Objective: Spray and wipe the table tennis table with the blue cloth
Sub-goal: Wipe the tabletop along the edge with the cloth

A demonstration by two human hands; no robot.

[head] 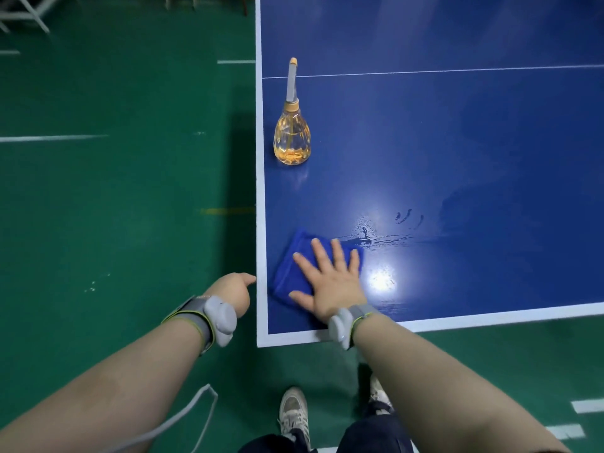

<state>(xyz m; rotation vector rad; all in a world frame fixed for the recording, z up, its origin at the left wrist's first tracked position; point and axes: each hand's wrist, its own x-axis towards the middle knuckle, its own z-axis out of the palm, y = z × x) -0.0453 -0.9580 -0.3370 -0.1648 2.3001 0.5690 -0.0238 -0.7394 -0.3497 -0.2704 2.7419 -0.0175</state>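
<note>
The blue table tennis table (457, 142) fills the right of the view, its near left corner in front of me. A folded blue cloth (294, 259) lies on that corner. My right hand (330, 279) presses flat on the cloth with fingers spread. Wet streaks and droplets (382, 235) glisten just right of the cloth. An amber spray bottle (292, 138) with a long grey nozzle stands upright farther along the left edge. My left hand (233, 291) is beside the table's left edge, a fingertip touching the white border; its other fingers are hidden.
Green sports floor (114, 191) with white lines lies to the left and below the table. My shoes (294, 416) stand near the table's near edge. White frame legs (29, 11) show at the far top left. A grey cable (196, 410) hangs under my left forearm.
</note>
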